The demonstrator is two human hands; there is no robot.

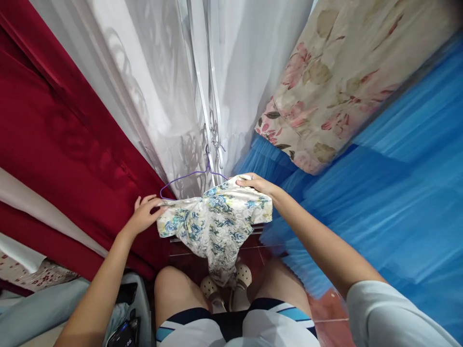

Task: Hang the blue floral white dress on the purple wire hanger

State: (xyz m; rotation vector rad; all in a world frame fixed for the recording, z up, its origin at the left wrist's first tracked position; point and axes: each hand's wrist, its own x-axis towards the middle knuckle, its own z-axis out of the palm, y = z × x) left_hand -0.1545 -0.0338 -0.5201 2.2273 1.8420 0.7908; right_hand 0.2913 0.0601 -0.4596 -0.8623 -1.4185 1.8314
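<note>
A white short-sleeved blouse (220, 212) with blue and yellow flowers hangs in front of me above my knees. A thin purple hanger (184, 177) shows above its neckline, its hook up by the white metal bars. My left hand (146, 214) pinches the blouse at its left shoulder, close to the hanger's end. At the other shoulder my right hand (253, 183) grips the fabric, thumb on top. The blouse's lower part bunches and narrows toward my shoes.
Red cloth (72, 125) hangs at left, white sheer curtains (144, 72) behind, floral fabric (318, 101) and blue tulle (390, 193) at right. A grey plastic bin (142, 299) holding cloth and a phone (123, 335) stands low left. Cream clogs (244, 274) rest on red tiles (329, 306).
</note>
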